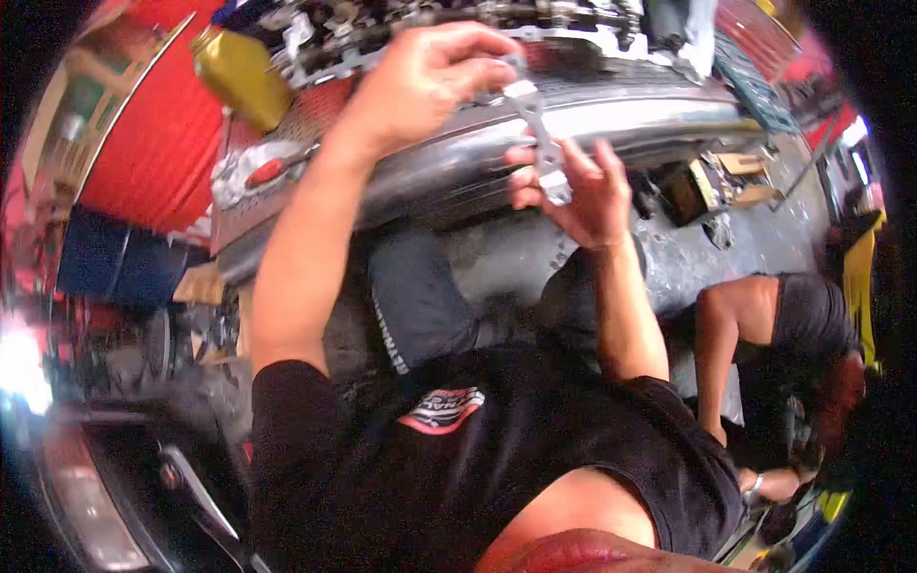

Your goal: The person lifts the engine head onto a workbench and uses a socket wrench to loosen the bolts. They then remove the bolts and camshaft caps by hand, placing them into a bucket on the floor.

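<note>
A slim silver metal engine part with holes along its length (540, 134) is held up between my two hands, tilted, in front of the engine. At its upper end, the thumb and fingers of my left hand (430, 81) are closed in a pinch. My right hand (587, 186) is turned palm up, with the part's lower end resting against its curled fingers. Beyond them lies an open engine top (353, 43) with rows of metal parts, partly cut off by the frame's upper edge. Motion blurs the small details.
A yellow-gold bottle (239, 76) stands left of the engine. Near it lies a red-handled tool (266, 172). The rounded metal edge (439, 148) runs below my hands. Another person (774, 325) crouches at right, beside a cardboard box (731, 181) on the floor.
</note>
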`<state>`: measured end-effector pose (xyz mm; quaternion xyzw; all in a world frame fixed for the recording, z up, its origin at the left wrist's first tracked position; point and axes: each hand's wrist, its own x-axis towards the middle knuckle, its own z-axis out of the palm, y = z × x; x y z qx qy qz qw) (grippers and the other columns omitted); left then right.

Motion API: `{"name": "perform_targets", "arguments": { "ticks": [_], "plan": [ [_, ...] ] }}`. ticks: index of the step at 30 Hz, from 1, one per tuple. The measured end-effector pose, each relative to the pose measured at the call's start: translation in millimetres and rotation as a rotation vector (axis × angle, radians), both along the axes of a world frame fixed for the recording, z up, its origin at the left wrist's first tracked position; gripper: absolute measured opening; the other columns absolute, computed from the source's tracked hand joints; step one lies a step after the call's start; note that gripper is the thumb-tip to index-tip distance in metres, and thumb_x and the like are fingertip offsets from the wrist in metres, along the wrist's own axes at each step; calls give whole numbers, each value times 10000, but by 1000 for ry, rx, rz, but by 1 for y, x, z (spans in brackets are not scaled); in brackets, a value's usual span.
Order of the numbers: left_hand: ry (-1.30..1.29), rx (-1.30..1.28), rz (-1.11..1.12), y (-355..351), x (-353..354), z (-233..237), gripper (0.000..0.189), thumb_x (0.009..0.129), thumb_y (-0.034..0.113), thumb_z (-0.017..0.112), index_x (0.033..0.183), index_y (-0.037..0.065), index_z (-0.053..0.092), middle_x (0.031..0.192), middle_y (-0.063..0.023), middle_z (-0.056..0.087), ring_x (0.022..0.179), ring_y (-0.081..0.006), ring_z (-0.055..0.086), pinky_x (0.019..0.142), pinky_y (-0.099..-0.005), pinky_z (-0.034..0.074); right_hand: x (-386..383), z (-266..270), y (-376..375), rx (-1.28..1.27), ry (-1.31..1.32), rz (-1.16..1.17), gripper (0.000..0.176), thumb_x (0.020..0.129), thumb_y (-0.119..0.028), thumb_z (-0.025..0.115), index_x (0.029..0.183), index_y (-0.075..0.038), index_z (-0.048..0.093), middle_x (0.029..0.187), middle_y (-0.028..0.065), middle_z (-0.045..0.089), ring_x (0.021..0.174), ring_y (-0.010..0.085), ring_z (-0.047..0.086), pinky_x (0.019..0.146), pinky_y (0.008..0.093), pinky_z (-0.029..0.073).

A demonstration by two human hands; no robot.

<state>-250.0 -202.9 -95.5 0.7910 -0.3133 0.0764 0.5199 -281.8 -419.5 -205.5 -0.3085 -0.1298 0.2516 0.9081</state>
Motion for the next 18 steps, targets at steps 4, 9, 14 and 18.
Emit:
{"name": "perform_targets", "arguments": {
  "ticks": [4,9,14,18],
  "plan": [
    [5,41,-17,-13,-7,-39,209,912,129,664,1076,3,691,986,-68,711,908,-144,655,814,-308,524,-1,7,-3,8,-302,115,820,974,-667,302,1542,-80,229,1081,207,608,578,203,577,467,291,465],
    [18,8,147,-29,-34,-84,362,856,215,743,1145,13,660,904,-122,697,856,-203,661,795,-346,519,-28,-14,-14,-244,-83,-41,752,1008,-620,283,1536,-86,248,848,109,561,417,109,426,369,226,337],
    [-453,252,540,34,-63,-93,344,820,229,765,1109,57,692,908,-131,665,902,-295,633,822,-399,517,-54,-55,-46,-167,56,-50,744,1010,-602,340,1531,-79,249,768,84,534,390,110,405,332,227,323],
    [-416,552,1090,162,-70,-59,277,845,181,681,1102,82,710,999,-164,692,937,-337,634,871,-437,503,-70,-75,-78,-219,160,-164,730,1017,-594,317,1536,-87,249,765,75,526,392,106,400,328,224,321]
  ]
}}
